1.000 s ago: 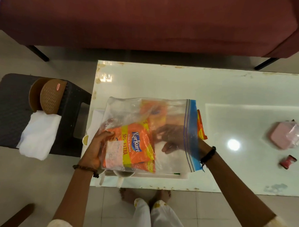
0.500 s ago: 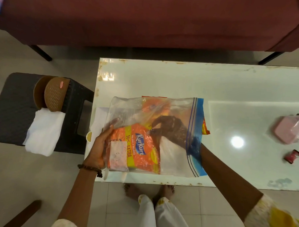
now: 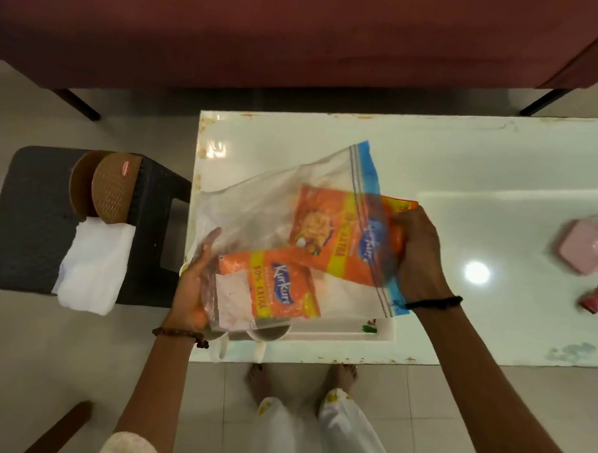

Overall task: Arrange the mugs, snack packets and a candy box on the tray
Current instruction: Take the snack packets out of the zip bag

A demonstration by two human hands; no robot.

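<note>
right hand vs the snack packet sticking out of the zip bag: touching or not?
Touching. The head view shows the right hand gripping the end of the orange snack packet where it pokes out of the zip bag mouth.

A maroon sofa (image 3: 299, 31) on dark legs spans the twelve o'clock side of the room, behind a glossy white surface (image 3: 465, 158) with rust-stained edges. At nine o'clock, a black plastic stool (image 3: 27, 214) carries two round brown woven coasters (image 3: 112, 192) standing on edge and a folded white cloth (image 3: 93, 268) draped over its near side. At three o'clock, a small red object (image 3: 595, 298) lies on the surface. Pale tiled floor (image 3: 44, 369) lies below.
</note>
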